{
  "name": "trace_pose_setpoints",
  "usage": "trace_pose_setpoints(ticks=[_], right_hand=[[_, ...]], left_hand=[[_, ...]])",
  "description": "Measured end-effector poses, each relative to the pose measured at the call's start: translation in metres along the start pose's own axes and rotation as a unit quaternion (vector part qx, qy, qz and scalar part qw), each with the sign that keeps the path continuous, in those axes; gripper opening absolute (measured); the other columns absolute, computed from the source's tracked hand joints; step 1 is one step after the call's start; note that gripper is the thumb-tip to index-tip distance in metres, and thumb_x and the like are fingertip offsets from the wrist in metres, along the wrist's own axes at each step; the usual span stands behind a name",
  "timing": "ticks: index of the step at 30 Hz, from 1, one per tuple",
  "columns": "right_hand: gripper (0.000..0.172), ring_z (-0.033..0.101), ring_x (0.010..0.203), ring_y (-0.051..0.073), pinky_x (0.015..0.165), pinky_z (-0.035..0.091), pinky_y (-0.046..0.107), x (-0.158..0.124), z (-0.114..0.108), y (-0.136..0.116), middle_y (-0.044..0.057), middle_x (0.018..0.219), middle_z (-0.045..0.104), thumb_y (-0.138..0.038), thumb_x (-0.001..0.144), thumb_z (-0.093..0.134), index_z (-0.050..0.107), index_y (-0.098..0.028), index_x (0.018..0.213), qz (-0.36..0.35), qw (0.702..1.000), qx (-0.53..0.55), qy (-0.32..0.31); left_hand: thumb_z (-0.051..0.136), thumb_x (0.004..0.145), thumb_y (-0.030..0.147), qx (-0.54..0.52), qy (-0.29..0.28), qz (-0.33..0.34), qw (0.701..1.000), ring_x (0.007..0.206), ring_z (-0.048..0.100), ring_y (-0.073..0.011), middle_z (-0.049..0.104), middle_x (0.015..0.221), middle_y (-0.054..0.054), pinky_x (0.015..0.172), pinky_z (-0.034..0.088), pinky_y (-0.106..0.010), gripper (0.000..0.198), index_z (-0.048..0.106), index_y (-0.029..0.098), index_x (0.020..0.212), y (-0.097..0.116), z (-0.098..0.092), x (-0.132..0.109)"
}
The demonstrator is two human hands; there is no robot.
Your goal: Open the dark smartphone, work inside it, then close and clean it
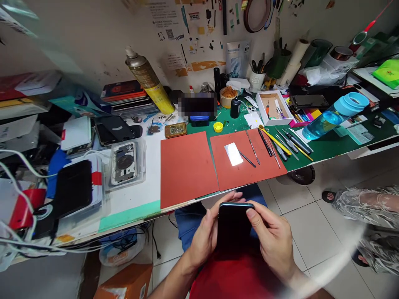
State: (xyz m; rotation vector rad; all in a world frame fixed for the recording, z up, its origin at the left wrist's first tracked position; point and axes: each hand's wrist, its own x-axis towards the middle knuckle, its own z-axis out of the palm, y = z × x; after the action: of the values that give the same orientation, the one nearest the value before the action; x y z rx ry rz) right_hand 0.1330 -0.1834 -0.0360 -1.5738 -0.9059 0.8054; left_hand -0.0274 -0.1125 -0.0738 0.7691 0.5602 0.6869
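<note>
I hold a dark smartphone (233, 226) over my lap, below the workbench's front edge, its black screen facing up. My left hand (204, 234) wraps round its left side, fingers curled behind it. My right hand (270, 238) grips the right side, with the thumb pressed on the phone's top corner. Just above the phone lie two red mats (187, 168) on the bench; the right mat carries a small shiny plate (233, 154) and thin metal tools (252, 147).
A green mat (327, 145) holds tweezers and screwdrivers (288, 143), a blue bottle (335, 114) and a white parts tray (274, 109). A spray can (149, 81), phone parts (124, 162) and cables crowd the left. Another person's legs (364, 203) are at right.
</note>
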Motion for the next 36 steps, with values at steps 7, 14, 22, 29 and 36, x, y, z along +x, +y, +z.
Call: trace_pose_setpoints(ticks=[7,14,22,29,36], right_hand=[[0.038,0.074,0.069,0.018,0.056,0.064,0.031,0.000,-0.009,0.009,0.012,0.121,0.081,-0.045,0.108,0.067,0.075,-0.027,0.141,0.071,0.996,0.045,-0.041],[0.026,0.072,0.128,0.027,0.112,0.060,0.047,0.020,-0.015,-0.008,0.008,0.129,0.082,-0.018,0.101,0.072,0.083,-0.029,0.122,-0.149,0.982,-0.065,-0.092],[0.023,0.080,0.101,0.022,0.077,0.067,0.029,0.019,-0.009,-0.010,0.009,0.126,0.081,-0.013,0.094,0.072,0.083,-0.026,0.110,-0.078,0.993,-0.035,-0.084],[0.025,0.079,0.101,0.021,0.080,0.067,0.031,0.016,-0.007,-0.010,0.008,0.126,0.079,-0.011,0.093,0.071,0.081,-0.027,0.110,-0.054,0.995,-0.018,-0.085],[0.023,0.079,0.103,0.023,0.078,0.067,0.032,0.016,-0.006,-0.012,0.009,0.124,0.079,-0.011,0.092,0.070,0.082,-0.025,0.105,-0.038,0.996,0.000,-0.086]], left_hand=[[0.032,0.112,0.069,0.145,-0.105,-0.081,0.980,0.143,0.065,-0.0346,0.071,0.151,-0.017,0.130,0.042,-0.054,0.076,0.046,0.023,0.171,-0.004,-0.013,-0.008],[0.032,0.115,0.059,0.333,-0.121,-0.041,0.934,0.138,0.068,-0.0302,0.059,0.166,-0.015,0.128,0.045,-0.048,0.068,0.043,0.023,0.172,0.005,-0.013,-0.010],[0.037,0.115,0.055,0.385,-0.080,-0.048,0.918,0.153,0.057,-0.0307,0.061,0.165,-0.013,0.132,0.040,-0.048,0.063,0.051,0.022,0.168,-0.004,-0.015,-0.014],[0.035,0.116,0.054,0.392,-0.077,-0.055,0.915,0.142,0.067,-0.0308,0.067,0.159,-0.014,0.125,0.049,-0.046,0.063,0.051,0.024,0.168,0.000,-0.009,-0.014],[0.035,0.117,0.050,0.380,-0.086,-0.045,0.920,0.136,0.070,-0.0283,0.067,0.159,-0.011,0.123,0.050,-0.043,0.059,0.047,0.030,0.170,0.001,-0.007,-0.013]])
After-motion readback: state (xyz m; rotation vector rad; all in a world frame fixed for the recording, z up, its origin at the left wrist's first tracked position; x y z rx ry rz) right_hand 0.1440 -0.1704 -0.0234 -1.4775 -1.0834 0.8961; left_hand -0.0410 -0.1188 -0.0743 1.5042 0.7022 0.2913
